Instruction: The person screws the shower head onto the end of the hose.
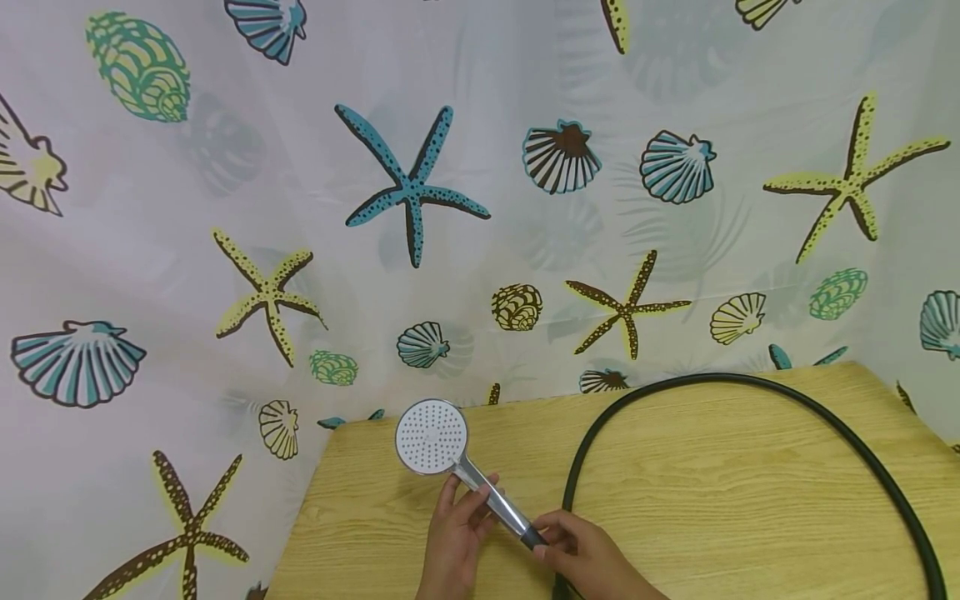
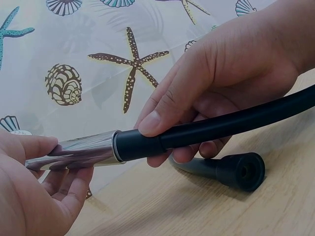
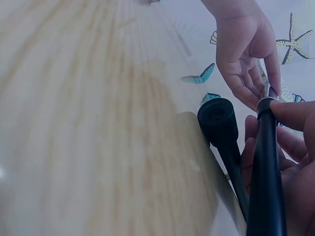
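Note:
A chrome shower head with a round white dotted face is held above the wooden table, its handle slanting down to the right. My left hand grips the chrome handle below the face. At the handle's lower end, my right hand pinches the black end collar of a hose between thumb and fingers. In the left wrist view the collar meets the chrome rim; how deep it sits inside is hidden. The hose's other end, a wider black fitting with a hole, shows below the right hand.
The black hose loops in a wide arc over the right side of the wooden table. Behind and to the left hangs a white curtain printed with starfish and shells, meeting the table's back edge.

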Demonstrator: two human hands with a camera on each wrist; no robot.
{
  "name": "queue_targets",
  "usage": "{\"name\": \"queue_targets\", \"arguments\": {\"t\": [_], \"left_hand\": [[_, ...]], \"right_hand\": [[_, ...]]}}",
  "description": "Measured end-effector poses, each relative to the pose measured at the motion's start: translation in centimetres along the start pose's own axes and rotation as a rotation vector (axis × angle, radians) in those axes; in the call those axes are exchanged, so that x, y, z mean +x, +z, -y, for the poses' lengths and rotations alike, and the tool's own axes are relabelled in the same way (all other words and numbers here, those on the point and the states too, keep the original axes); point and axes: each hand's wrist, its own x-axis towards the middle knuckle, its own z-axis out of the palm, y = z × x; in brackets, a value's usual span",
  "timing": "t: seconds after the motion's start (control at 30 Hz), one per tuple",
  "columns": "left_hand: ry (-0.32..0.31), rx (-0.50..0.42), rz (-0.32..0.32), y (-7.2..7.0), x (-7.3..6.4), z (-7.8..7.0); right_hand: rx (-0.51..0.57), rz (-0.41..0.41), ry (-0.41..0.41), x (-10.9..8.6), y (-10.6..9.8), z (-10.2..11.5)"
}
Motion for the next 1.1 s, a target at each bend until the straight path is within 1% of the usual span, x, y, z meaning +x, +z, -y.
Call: {"name": "queue_targets", "arguments": {"t": [0.37,0.8,1.1], "left_hand": [[0.004,-0.014,-0.002,-0.04,-0.03,-0.04],[-0.010,-0.012,0.000,-0.03,-0.01,-0.13],[-0.012,-0.015,-0.002,-0.05,-0.04,-0.15]], "right_hand": [[-0.009,0.010,0.004,-0.14,-0.02,0.06],[-0.023,0.028,-0.027,-0.23,-0.20,0.04],[-0.021,0.021,-0.023,-0.24,-0.09,0.08]]}}
